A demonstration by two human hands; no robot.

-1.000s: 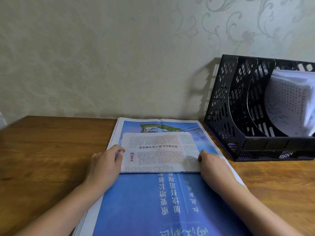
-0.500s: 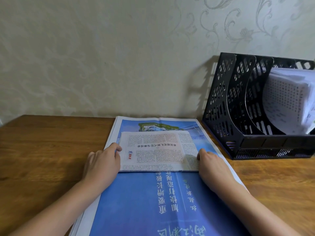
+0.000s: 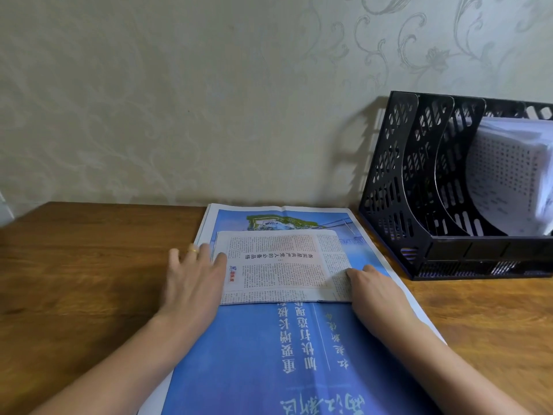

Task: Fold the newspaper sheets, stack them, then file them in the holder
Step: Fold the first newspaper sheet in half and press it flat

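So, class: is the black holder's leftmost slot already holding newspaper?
No, the leftmost slot of the holder stands empty; only white papers sit further right.

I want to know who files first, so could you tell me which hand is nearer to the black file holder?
The right hand: it rests at the folded sheet's right edge, just left of the black file holder. The left hand sits at the sheet's opposite edge, farther away.

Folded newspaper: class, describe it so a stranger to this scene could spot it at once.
Start at the wooden table against the wall, left of the black holder. A big blue sheet lies open there. The folded newspaper lies on it between both hands, small, white and dense with print.
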